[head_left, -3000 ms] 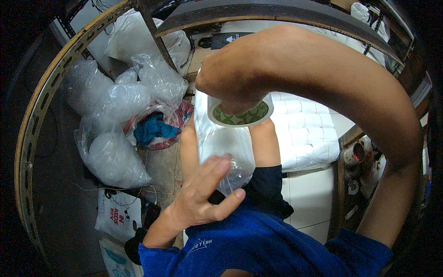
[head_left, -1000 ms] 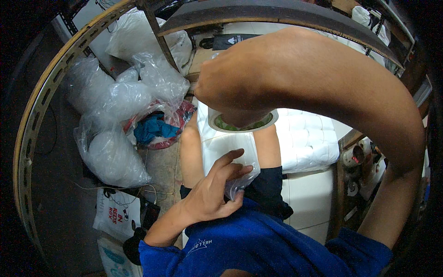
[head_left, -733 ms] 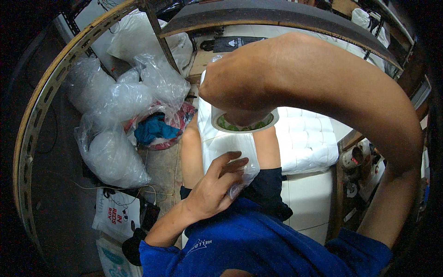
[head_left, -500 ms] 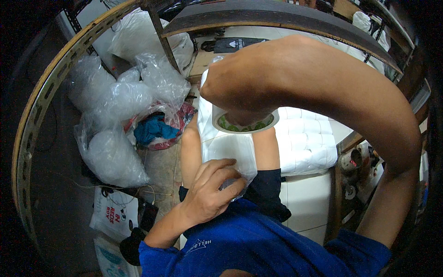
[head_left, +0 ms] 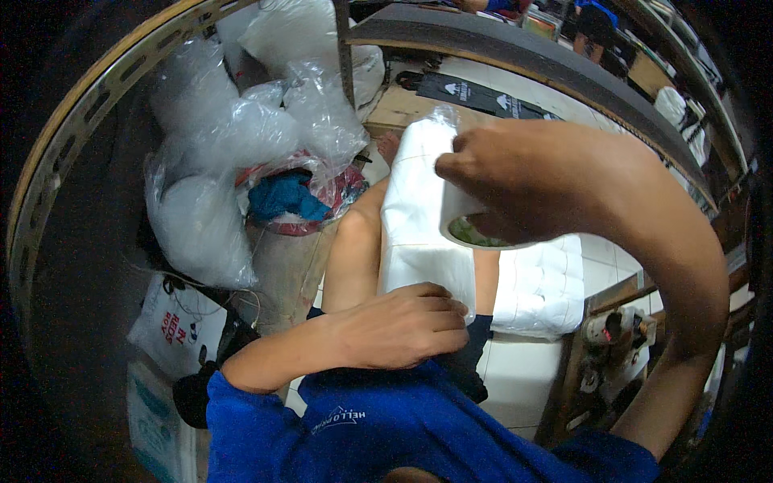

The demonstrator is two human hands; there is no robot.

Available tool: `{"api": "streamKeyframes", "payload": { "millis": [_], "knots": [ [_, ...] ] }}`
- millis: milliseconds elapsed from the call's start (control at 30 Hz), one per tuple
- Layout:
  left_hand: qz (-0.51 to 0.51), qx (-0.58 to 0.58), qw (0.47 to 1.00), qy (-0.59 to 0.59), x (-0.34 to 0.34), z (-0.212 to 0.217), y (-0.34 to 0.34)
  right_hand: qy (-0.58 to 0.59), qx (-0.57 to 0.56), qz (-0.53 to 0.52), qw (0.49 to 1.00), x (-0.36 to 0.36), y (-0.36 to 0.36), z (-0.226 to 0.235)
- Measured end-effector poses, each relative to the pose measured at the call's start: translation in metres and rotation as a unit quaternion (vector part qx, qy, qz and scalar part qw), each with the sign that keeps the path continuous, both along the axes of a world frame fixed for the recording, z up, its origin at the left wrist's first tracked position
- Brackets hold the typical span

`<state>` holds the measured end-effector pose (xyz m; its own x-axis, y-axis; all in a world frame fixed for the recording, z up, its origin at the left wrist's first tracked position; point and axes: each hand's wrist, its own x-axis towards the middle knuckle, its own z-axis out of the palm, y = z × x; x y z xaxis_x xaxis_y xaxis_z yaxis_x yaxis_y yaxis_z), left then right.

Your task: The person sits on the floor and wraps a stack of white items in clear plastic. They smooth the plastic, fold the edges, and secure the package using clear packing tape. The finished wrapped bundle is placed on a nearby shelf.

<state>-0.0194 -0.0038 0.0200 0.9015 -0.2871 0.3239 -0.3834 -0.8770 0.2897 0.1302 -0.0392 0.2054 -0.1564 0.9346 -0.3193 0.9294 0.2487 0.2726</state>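
Note:
A long white package (head_left: 415, 201) in clear plastic lies lengthwise over my lap, its far end crinkled. My left hand (head_left: 407, 328) is closed over the package's near end, palm down, with the fingertips bent out of sight. At the package's right side, my right hand (head_left: 523, 177) grips a wide roll of tape (head_left: 456, 211) from above. Some fingers reach into the roll's core, where a green and white pattern shows. The roll sits against or just above the package; the gap is hidden.
Right of my legs lies a larger white wrapped bundle (head_left: 538, 294) on the tiles. Bulging clear plastic bags (head_left: 205, 225) crowd the left, beside blue cloth (head_left: 286, 197). A dark shelf (head_left: 483, 50) crosses the far side. A wooden rack (head_left: 576, 366) stands at right.
My left hand has turned palm down and slid right across the package's near end. My right hand and the tape roll have moved to the package's right side. The whole view has shifted.

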Motion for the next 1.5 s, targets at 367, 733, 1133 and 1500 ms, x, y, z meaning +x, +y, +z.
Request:
{"api": "streamKeyframes", "payload": {
  "millis": [367,733,1133,1500],
  "knots": [
    [0.1,-0.254,0.961,0.033,-0.009,-0.021,-0.007,-0.044,-0.009,0.003,0.999,-0.002,0.006,-0.007],
    [0.107,-0.117,0.973,-0.17,0.004,-0.045,-0.013,-0.012,0.023,0.027,0.999,-0.004,0.008,-0.008],
    [0.018,-0.028,0.994,-0.101,-0.005,-0.031,-0.006,0.006,-0.031,-0.01,0.999,-0.014,0.001,0.004],
    [0.028,0.032,0.996,-0.076,-0.015,-0.028,-0.016,0.023,-0.017,-0.091,0.995,0.002,-0.047,0.014]
  ]
}}
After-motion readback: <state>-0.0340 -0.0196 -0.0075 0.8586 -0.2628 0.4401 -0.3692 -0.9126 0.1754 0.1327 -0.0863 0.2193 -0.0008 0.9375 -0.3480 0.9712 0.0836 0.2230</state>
